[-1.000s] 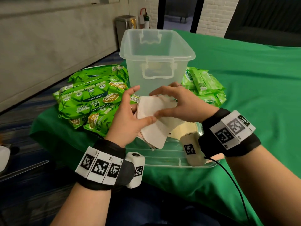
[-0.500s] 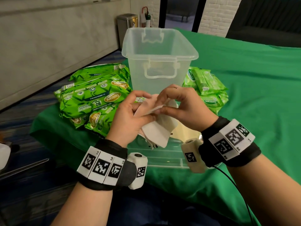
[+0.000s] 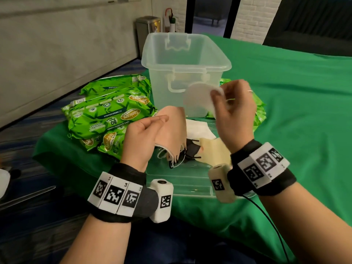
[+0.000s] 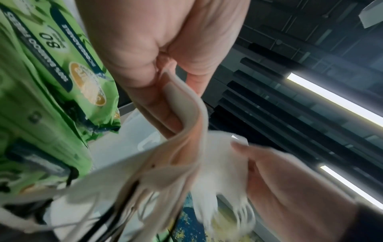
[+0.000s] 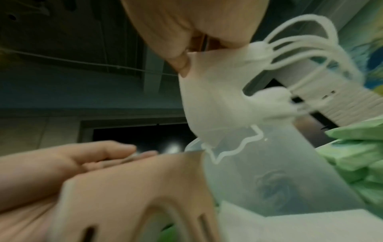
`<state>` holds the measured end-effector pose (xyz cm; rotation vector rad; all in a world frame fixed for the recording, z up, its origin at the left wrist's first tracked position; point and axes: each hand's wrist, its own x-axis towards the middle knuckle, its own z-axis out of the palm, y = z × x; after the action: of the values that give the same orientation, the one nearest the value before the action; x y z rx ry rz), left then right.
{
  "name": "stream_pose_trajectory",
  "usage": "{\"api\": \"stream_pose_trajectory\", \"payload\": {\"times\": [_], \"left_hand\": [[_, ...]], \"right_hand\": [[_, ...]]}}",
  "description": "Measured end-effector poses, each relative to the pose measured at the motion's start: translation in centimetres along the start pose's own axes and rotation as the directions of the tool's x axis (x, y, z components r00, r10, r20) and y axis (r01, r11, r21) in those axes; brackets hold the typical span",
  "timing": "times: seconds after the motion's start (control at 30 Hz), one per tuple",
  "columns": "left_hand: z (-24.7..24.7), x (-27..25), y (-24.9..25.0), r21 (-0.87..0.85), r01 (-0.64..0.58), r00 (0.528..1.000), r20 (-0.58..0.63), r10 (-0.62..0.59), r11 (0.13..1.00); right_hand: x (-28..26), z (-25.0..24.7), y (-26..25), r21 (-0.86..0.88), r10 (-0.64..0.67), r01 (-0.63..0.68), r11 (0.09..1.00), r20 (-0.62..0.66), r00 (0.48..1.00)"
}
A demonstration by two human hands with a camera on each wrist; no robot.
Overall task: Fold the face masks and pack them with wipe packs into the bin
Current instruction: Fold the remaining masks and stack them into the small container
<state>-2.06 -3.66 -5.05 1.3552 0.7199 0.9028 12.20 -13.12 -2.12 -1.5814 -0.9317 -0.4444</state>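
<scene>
My right hand (image 3: 219, 94) pinches a folded white mask (image 3: 198, 98) and holds it up in front of the clear bin (image 3: 182, 60). The right wrist view shows the thumb and a finger nipping this white mask (image 5: 213, 101), its ear loops dangling. My left hand (image 3: 162, 119) grips a peach mask (image 3: 173, 130) with more masks hanging under it. In the left wrist view the peach mask (image 4: 186, 114) curves between thumb and fingers. Green wipe packs (image 3: 110, 115) lie left of the bin.
A clear lid (image 3: 181, 180) lies on the green cloth under my hands, carrying a white mask (image 3: 198, 128), a black mask (image 3: 190, 151) and a cream mask (image 3: 215, 149). More wipe packs (image 3: 257, 105) sit right of the bin, partly behind my right hand.
Both hands were pressing the white mask together. Now the right hand has pulled it off the stack and raised it to the right toward the bin; the left hand keeps the peach mask.
</scene>
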Motion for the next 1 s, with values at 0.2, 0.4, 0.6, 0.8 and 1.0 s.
{"api": "stream_pose_trajectory", "payload": {"times": [0.2, 0.4, 0.6, 0.8, 1.0], "left_hand": [[0.7, -0.1, 0.4, -0.197, 0.081, 0.997, 0.003, -0.082, 0.977], [0.5, -0.4, 0.2, -0.136, 0.004, 1.000, 0.014, -0.002, 0.991], [0.4, -0.4, -0.1, -0.081, -0.048, 0.999, 0.014, 0.049, 0.996], [-0.1, -0.2, 0.3, -0.091, -0.120, 0.993, -0.008, 0.120, 0.989], [0.0, -0.7, 0.3, -0.064, -0.183, 0.968, 0.165, 0.191, 0.981]], "right_hand": [[-2.8, 2.0, -1.8, 0.135, -0.189, 0.137, 0.981, 0.554, 0.810], [-3.4, 2.1, -1.9, 0.152, -0.171, 0.100, 0.983, 0.591, 0.788], [-3.2, 2.2, -2.0, 0.131, -0.147, 0.080, 0.988, 0.655, 0.741], [-2.2, 1.7, 0.2, -0.006, 0.179, -0.229, 0.973, 0.644, 0.744], [-2.6, 2.1, 0.2, 0.131, 0.305, -0.576, 0.807, 0.742, 0.597]]}}
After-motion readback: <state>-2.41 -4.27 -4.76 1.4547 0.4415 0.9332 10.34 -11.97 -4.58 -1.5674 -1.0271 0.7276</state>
